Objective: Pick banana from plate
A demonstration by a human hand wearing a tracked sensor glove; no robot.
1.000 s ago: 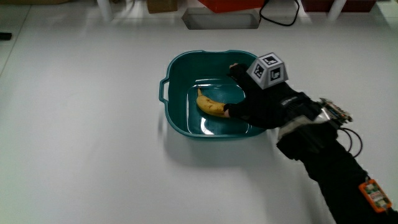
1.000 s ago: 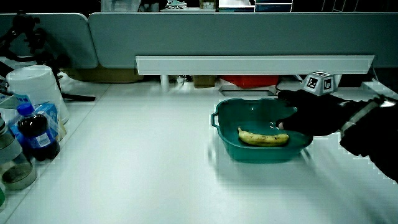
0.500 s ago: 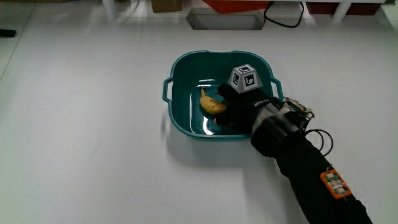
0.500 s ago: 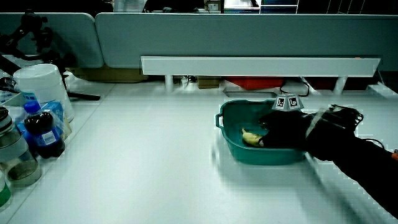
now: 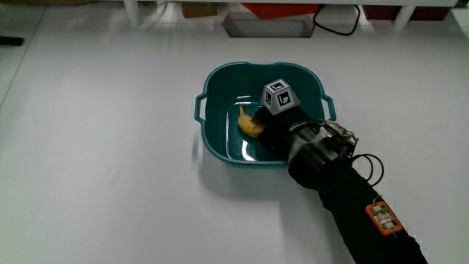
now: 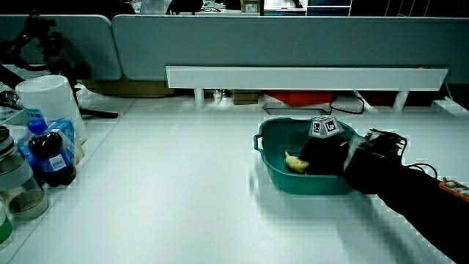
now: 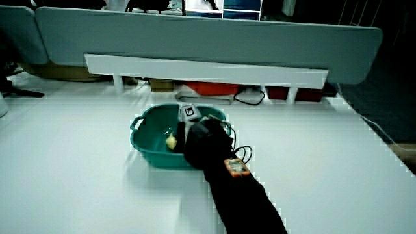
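The hands (image 5: 272, 125) have slid farther over the banana (image 5: 250, 125) in the teal basin (image 5: 220, 88).

Bare counter (image 5: 95, 169) surrounds the teal basin (image 5: 212, 139) on all sides, so approach at counter level is open. The basin's raised wall and two handles restrict entry to its interior to overhead. The forearm (image 5: 344, 198) crosses the rim on the side nearer the person and fills part of the interior; the patterned cube (image 5: 279, 96) projects above the rim. In a side view, a dark bottle (image 6: 47, 158) and white tub (image 6: 45, 106) crowd the counter's edge, well apart from the basin.
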